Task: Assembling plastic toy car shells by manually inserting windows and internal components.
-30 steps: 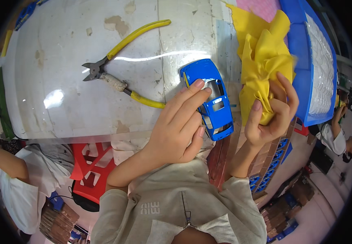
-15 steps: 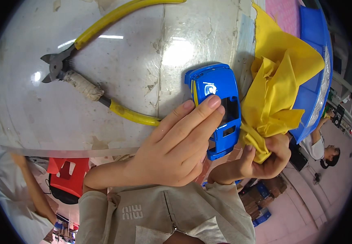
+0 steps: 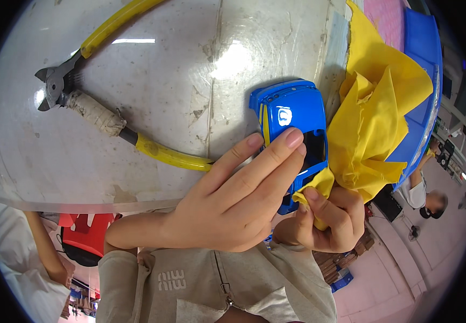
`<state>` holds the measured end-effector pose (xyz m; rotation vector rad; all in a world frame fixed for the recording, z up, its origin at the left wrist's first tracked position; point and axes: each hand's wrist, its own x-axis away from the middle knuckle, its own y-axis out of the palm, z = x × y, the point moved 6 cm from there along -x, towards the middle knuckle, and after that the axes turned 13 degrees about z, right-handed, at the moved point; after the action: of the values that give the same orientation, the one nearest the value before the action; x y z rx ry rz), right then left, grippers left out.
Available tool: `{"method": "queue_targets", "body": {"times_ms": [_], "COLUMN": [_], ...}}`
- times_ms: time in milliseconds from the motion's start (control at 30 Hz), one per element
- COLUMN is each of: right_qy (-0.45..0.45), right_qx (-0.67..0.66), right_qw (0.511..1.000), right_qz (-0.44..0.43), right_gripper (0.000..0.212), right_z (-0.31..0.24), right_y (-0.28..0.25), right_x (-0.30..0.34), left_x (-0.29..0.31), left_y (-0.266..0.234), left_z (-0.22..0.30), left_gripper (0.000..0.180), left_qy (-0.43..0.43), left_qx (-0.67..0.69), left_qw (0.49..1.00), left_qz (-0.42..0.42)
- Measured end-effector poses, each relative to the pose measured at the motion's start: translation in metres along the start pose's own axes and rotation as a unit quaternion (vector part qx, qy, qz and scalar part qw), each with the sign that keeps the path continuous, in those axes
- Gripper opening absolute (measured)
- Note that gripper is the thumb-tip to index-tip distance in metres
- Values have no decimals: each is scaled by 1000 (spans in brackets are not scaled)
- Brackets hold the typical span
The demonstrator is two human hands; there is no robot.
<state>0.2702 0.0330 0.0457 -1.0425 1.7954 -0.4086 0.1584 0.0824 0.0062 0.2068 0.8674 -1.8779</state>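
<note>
A glossy blue toy car body (image 3: 292, 102) with open window holes and a yellow stripe lies at the table's near edge. My left hand (image 3: 238, 199) grips it from the left, fingers laid over its side and top; the thumb is hidden. My right hand (image 3: 332, 218) pinches a corner of a yellow cloth (image 3: 370, 124) between thumb and fingers. That corner touches the car body's near end, over its rear window area. The rest of the cloth lies crumpled to the right of the car body.
Yellow-handled cutting pliers (image 3: 55, 86), one handle wrapped in tape, lie open on the white table (image 3: 157, 70) at left. A blue tray (image 3: 424, 81) stands at the right edge. A red chair (image 3: 87, 237) and a person's arm (image 3: 44, 242) are at lower left; another person sits far right.
My right hand has moved left with the cloth's corner, from beside the car body onto its near end. My left hand keeps its hold. The view has shifted slightly.
</note>
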Motion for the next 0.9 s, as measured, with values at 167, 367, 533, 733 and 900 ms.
{"method": "queue_targets", "body": {"times_ms": [167, 367, 533, 733, 900], "right_qy": [23, 27, 6, -26, 17], "right_qx": [18, 19, 24, -44, -36], "right_qw": [1000, 999, 1000, 998, 998], "right_qz": [-1, 4, -3, -47, -41], "right_gripper": [13, 14, 15, 16, 14], "right_z": [-5, 0, 0, 3, 8], "right_y": [5, 3, 6, 10, 11], "right_x": [-7, -4, -9, -22, -27], "left_x": [0, 0, -1, -7, -15], "left_y": [-1, 2, 4, 6, 6], "left_z": [-1, -1, 1, 0, -1], "left_gripper": [18, 18, 17, 19, 19], "left_qy": [1, 4, 0, 23, 35], "left_qx": [0, -4, -1, -16, -21], "left_qw": [1000, 1000, 1000, 1000, 999], "left_qz": [-5, -4, 2, 9, 14]}}
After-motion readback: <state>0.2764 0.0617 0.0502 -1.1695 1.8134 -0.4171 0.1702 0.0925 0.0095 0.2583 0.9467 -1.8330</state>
